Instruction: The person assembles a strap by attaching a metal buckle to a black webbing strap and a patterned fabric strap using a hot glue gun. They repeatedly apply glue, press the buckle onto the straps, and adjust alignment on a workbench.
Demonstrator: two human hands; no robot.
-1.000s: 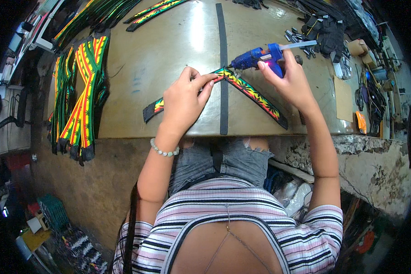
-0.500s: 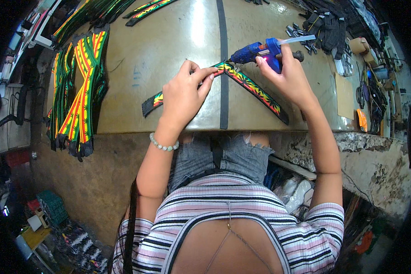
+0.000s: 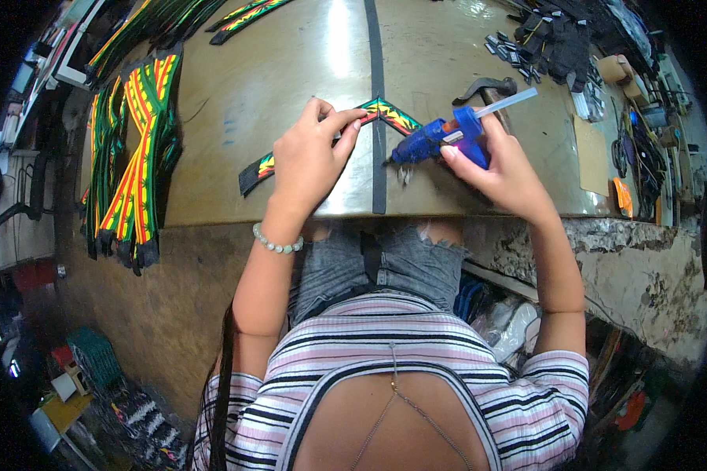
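A patterned strap (image 3: 399, 120) in red, yellow and green with black edges lies bent into a peak across a black strip (image 3: 379, 177) on the table. With fingertips pinched, my left hand (image 3: 309, 153) holds the strap just left of that peak, covering part of its left arm. My right hand (image 3: 512, 171) grips a blue hot glue gun (image 3: 426, 144) with a clear glue stick (image 3: 507, 102) in its back. The nozzle points down-left at the black strip, below the peak. Most of the strap's right arm is hidden behind the gun and hand.
Striped straps (image 3: 139, 149) hang over the table's left edge, and more lie at the far left. A hammer (image 3: 487, 88) rests beyond the glue gun. Small metal pieces (image 3: 511, 53) and black webbing (image 3: 565, 51) are heaped at the far right, near a cardboard piece (image 3: 591, 157).
The glue gun has moved down from the strap's peak to the black strip below it, uncovering the hammer. My left hand keeps its pinch on the strap.
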